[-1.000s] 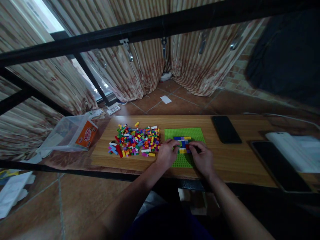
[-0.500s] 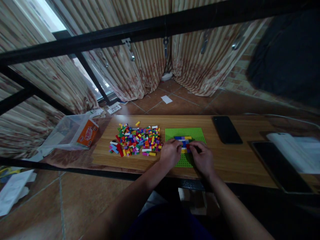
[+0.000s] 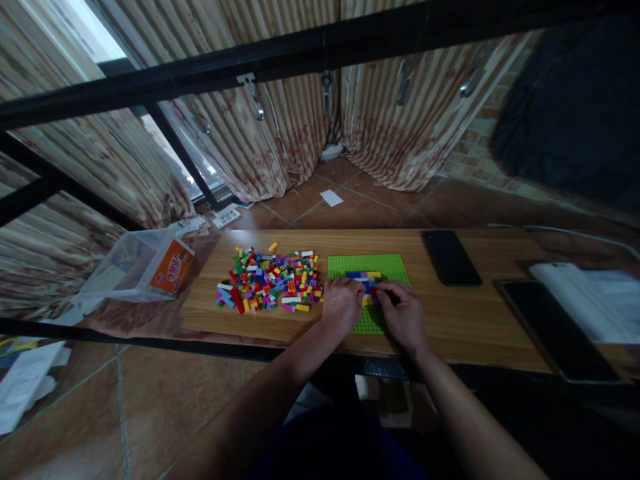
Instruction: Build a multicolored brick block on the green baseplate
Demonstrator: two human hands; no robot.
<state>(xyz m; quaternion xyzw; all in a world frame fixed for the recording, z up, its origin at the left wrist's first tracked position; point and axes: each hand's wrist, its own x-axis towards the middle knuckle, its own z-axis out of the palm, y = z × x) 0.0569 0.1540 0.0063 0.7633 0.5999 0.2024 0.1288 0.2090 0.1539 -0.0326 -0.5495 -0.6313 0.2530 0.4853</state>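
On the green studded baseplate sits a low build of toy bricks in blue, yellow, purple and other colours. My left hand is closed against the build's left side, its curled fingers covering part of it; whatever lies between the fingertips is hidden. From the right, my right hand pinches at a small red toy brick in the build's right part. Both sets of fingertips are close together over the plate. A pile of loose toy bricks in many colours lies left of my left hand.
A clear plastic box with an orange label stands beyond the wooden tabletop's left end. A black phone lies right of the plate, with a larger dark tablet and white papers farther right. A black bar crosses above.
The whole view has shifted slightly. Both hands stay at the build in nearly the same pose, and no brick has visibly moved.
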